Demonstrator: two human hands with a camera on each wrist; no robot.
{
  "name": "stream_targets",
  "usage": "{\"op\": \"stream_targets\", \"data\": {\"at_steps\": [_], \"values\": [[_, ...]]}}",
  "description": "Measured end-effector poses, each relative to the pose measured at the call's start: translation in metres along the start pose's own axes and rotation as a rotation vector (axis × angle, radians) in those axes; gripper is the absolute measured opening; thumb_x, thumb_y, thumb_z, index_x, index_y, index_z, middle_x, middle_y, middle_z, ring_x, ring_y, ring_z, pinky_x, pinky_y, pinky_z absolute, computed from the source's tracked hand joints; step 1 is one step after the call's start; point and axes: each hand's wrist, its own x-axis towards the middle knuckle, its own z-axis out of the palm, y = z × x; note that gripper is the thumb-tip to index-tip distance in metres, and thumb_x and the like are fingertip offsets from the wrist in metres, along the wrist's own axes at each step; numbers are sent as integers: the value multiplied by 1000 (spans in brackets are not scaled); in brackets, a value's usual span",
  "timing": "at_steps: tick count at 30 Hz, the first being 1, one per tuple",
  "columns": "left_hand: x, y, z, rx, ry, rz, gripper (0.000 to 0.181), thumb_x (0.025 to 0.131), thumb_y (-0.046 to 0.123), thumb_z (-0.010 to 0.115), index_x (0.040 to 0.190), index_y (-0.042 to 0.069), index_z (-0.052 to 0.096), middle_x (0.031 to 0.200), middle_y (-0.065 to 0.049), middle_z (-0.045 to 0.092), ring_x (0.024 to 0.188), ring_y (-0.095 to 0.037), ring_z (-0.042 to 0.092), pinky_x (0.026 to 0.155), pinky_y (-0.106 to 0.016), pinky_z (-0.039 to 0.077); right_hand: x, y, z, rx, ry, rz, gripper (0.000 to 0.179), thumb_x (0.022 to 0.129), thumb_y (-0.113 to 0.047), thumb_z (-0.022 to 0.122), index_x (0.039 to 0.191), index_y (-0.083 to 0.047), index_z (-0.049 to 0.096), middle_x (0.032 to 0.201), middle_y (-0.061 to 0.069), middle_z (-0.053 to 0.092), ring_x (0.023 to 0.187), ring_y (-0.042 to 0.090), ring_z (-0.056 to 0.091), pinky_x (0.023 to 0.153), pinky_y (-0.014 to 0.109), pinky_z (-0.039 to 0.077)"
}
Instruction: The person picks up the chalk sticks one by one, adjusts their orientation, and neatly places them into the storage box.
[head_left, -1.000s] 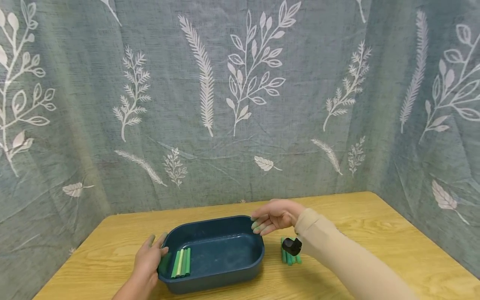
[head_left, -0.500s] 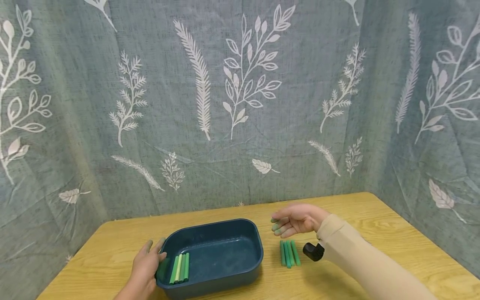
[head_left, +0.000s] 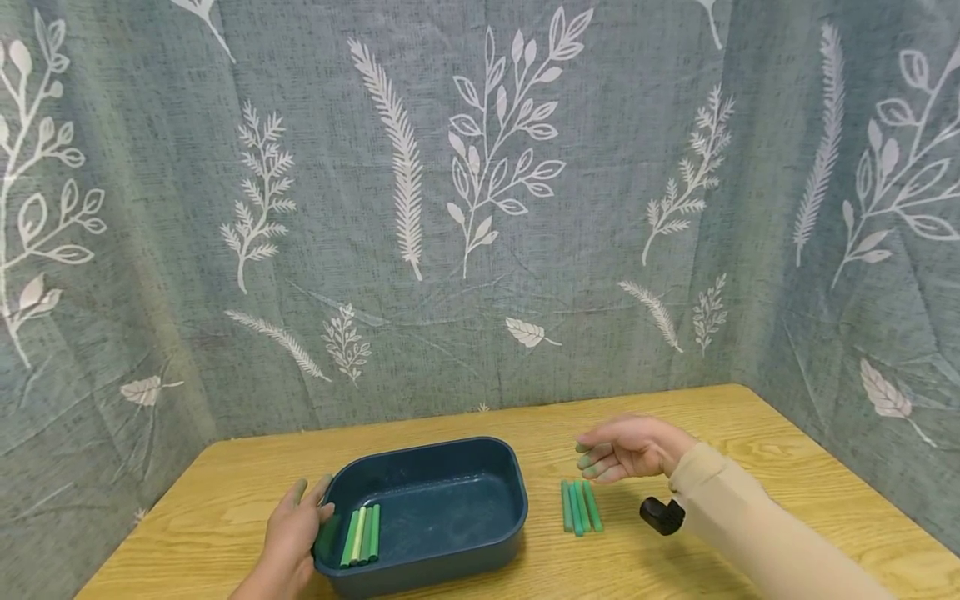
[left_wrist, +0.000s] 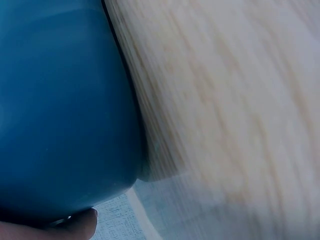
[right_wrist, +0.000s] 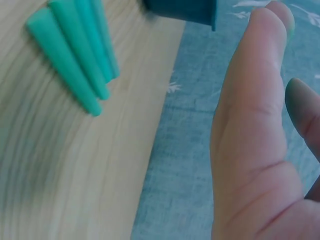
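Note:
A dark blue tray [head_left: 442, 557] stands on the table, with several green and yellow-green chalk sticks [head_left: 360, 535] side by side at its left end. My left hand [head_left: 291, 529] rests against the tray's left side, fingers extended, thumb at the rim. In the left wrist view one fingertip [left_wrist: 82, 225] lies by the tray's blue wall [left_wrist: 65, 110]. To the tray's right, several green chalk sticks [head_left: 579, 507] lie in a row on the table. Above and right of them, my right hand [head_left: 630, 448] hovers with loosely bent fingers and nothing in it. Its fingertips are tinted green.
The wood-grain table [head_left: 660, 567] reaches back to a grey-green curtain [head_left: 480, 333] with white leaf prints, which also hangs along both sides. A black wrist camera [head_left: 662, 515] sits below my right wrist.
My right hand has moved right, from the tray's right rim past the loose chalk sticks, which now show fully. The left hand stays at the tray. The head view has shifted slightly.

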Motion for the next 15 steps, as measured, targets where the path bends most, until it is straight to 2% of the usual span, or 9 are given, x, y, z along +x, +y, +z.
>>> {"op": "stream_targets", "data": {"at_steps": [5, 11, 15], "values": [[1, -1, 1, 8, -3, -1, 65, 102, -2, 38, 152, -3, -3, 153, -28, -23, 139, -55, -2, 112, -67, 6, -6, 11, -9, 21, -3, -6, 20, 103, -13, 47, 104, 2, 60, 81, 6, 66, 70, 11, 68, 65, 21, 58], [1, -4, -1, 7, -21, 7, 64, 102, -3, 38, 152, -4, -2, 152, -25, -26, 138, -54, -11, 113, -66, 7, -8, 24, -16, 34, -2, 19, 21, 103, -13, 47, 108, 4, 58, 80, 5, 65, 68, 10, 67, 65, 21, 59], [1, -3, -1, 2, -23, 20, 63, 102, -2, 37, 152, -3, -2, 152, -24, -26, 138, -53, -11, 114, -65, 6, -7, 30, -15, 14, 42, 32, 22, 103, -13, 47, 109, 6, 58, 78, 5, 65, 64, 9, 65, 65, 22, 59]]}}
